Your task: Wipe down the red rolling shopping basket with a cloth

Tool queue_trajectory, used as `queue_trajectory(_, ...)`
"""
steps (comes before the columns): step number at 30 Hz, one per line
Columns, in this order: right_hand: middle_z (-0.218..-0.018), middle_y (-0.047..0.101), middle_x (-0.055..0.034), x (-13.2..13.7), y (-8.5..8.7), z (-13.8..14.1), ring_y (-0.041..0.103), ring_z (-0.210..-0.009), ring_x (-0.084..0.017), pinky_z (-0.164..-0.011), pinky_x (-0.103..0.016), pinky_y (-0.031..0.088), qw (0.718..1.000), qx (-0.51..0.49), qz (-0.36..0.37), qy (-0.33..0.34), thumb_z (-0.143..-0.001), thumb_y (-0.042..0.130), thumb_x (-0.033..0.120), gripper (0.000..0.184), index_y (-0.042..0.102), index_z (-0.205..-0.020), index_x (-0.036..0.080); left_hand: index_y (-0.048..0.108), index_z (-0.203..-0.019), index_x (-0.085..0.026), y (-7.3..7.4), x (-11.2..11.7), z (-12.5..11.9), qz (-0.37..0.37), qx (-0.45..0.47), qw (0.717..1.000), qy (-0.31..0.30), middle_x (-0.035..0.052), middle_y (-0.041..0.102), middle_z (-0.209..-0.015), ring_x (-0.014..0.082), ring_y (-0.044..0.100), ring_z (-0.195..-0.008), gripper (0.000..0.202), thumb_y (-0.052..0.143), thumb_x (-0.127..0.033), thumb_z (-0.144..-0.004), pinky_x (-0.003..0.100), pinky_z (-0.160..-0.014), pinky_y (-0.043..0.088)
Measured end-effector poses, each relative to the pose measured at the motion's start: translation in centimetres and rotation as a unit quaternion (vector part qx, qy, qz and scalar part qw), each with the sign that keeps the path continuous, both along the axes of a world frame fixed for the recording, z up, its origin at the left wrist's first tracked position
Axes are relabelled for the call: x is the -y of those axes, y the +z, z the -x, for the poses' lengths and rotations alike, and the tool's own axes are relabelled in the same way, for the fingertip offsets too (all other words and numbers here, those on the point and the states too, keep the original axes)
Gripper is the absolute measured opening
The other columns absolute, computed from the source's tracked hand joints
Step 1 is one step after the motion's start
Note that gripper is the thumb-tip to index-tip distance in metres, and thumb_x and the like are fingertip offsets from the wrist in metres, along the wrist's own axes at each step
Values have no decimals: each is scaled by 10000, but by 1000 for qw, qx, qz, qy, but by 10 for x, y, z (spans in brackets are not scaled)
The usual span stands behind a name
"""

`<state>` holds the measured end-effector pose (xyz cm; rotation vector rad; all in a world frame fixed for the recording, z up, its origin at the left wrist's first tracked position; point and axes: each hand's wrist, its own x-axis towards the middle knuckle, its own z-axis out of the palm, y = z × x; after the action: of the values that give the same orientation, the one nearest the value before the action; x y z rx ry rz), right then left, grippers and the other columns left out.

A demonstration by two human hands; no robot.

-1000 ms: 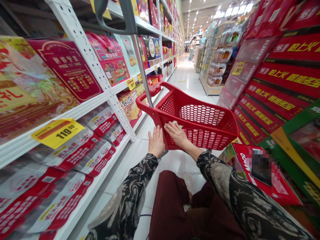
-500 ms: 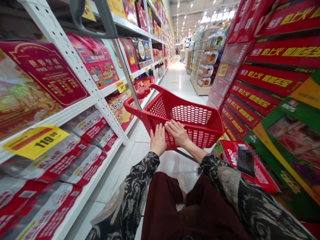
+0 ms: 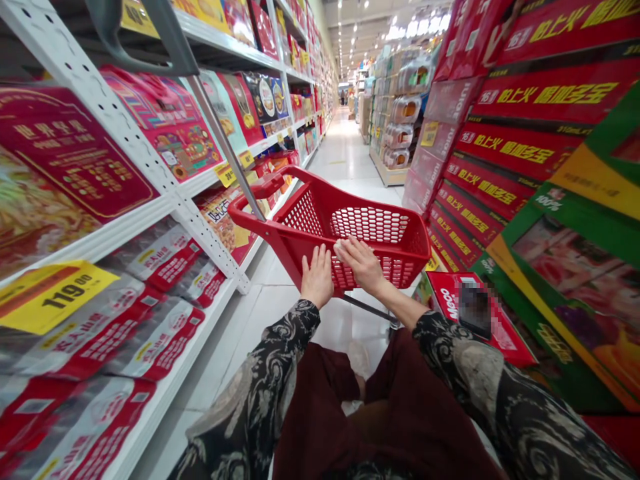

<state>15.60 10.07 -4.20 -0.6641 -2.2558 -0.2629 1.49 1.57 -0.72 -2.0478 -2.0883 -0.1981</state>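
The left hand (image 3: 317,277) lies open and palm-down against the near wall of a red plastic rolling shopping basket (image 3: 300,217), its fingers spread and pointing up the mesh; the right hand (image 3: 361,265) rests just beside it on the same near edge, flat, its fingers angled inward; the two hands sit close but apart, neither one clearly clamped around the plastic; something pale shows under the right fingertips, too small to tell what it is.

The basket stands in front of the person, tilted in this wide view, with its honeycomb mesh walls showing; nothing can be seen inside it; a grey telescopic handle (image 3: 225,143) rises from its left end toward the top of the view; a thin metal frame bar (image 3: 370,308) runs below it, above the white tile floor (image 3: 280,313).

Patterned black-and-grey sleeves (image 3: 270,380) cover both forearms, and dark red trousers (image 3: 340,413) fill the bottom of the view.

To the left stands white perforated metal shelving (image 3: 115,127), stocked with red and white packaged goods and carrying a yellow price tag (image 3: 53,297) reading 119; to the right rise stacked red gift boxes with yellow lettering (image 3: 525,153) beside a green carton (image 3: 570,287); a pixelated patch (image 3: 474,308) covers part of a red box (image 3: 445,287) near the right hand.
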Motion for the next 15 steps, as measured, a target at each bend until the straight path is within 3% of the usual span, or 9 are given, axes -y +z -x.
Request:
queue_trajectory(3,-1385,467,-56,-7,2,-9,287,-1365,-202,-1105,-445,301,1000,-7,-1,-8,-936,372,121,427,447,-1345,222,237,-1417,-39,4,-6,-11,-3,2,1000,-6,122,141,-1528,253,114,-1414,651,349,-142,-784,542,-1120,152)
queue_trajectory(11,-1332,518,-106,2,-49,-29,336,-1342,-230,-1054,-470,367,999,46,15,-2,-893,396,54,419,525,-1276,162,251,-1417,-62,-12,-5,-33,2,-12,998,-67,119,160,-1528,249,121,-1413,658,355,-133,-771,535,-1121,153)
queue_trajectory(15,-1315,535,-106,8,-56,-45,337,-1341,-229,-1025,-466,401,999,29,19,-6,-880,385,41,431,538,-1264,166,268,-1412,-72,-16,-7,-38,6,-14,997,-79,128,167,-1526,251,122,-1412,663,376,-136,-761,525,-1124,141)
